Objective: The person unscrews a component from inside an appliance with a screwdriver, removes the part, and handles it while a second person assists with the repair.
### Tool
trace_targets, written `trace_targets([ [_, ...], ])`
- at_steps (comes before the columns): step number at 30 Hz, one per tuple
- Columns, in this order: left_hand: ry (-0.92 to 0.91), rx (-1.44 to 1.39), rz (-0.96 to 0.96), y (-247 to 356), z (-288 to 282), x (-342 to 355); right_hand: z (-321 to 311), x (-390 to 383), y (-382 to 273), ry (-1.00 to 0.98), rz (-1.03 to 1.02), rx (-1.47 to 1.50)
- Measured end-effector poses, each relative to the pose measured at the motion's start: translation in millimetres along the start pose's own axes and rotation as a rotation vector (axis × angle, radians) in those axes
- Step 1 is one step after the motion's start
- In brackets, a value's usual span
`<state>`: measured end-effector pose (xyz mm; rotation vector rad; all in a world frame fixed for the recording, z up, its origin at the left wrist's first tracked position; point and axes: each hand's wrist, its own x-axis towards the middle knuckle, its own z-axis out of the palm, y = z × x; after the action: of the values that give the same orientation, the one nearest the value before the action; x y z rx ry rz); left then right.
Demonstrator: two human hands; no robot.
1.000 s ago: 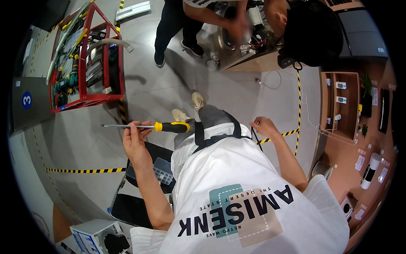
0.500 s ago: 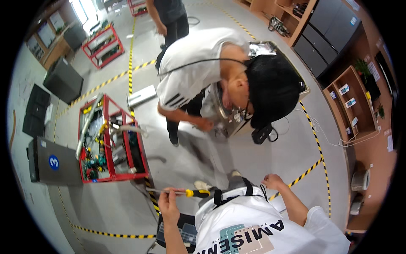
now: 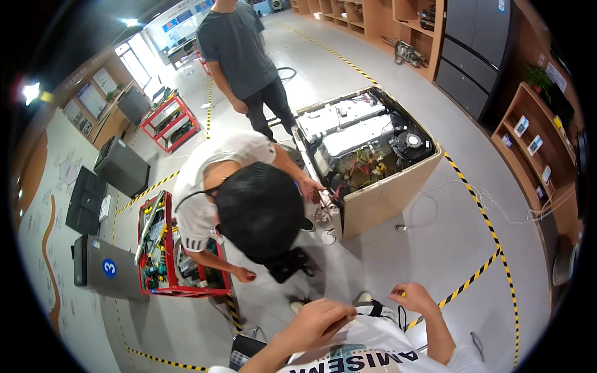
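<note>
My left hand (image 3: 320, 323) is in front of my white shirt with its fingers curled together; what is in them, if anything, is hidden. To the right, my right hand (image 3: 415, 298) is closed, and a small yellow piece (image 3: 403, 294) shows between its fingers and thumb. The rest of that piece is covered. Black straps (image 3: 373, 309) hang at my waist. The yellow-and-black screwdriver seen earlier cannot be made out as a whole.
A co-worker in a black cap (image 3: 261, 211) bends before me, one hand at the corner of an opened pale appliance (image 3: 385, 199) with bare wiring. Another person (image 3: 239, 56) stands behind. At left is a red tool cart (image 3: 186, 291). A cable (image 3: 429, 199) lies on the floor.
My left hand has moved right toward my chest, and the screwdriver no longer shows in it. A yellow piece now shows in my right hand. The co-worker has shifted left, uncovering the appliance.
</note>
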<state>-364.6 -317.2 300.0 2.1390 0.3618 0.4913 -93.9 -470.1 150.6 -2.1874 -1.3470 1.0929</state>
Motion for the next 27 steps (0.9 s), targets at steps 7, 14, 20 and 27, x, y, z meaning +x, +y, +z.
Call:
trace_targets([
  [7,0.017,-0.177,-0.117,23.3,89.5,130.8,-122.4,-38.2,-23.8,0.024,-0.341,0.247],
  [14,0.092,-0.605,-0.216,17.7,120.5,205.4,-152.6,-32.8,28.7,0.124,-0.090,0.583],
  [20,0.317,-0.106,-0.329,-122.2,132.2,251.4,-192.6,10.6,56.5,0.193,0.062,0.407],
  [27,0.883,0.549,-0.780,-422.8,73.5,288.2,-243.2,55.3,70.3,0.179,0.298,0.452],
])
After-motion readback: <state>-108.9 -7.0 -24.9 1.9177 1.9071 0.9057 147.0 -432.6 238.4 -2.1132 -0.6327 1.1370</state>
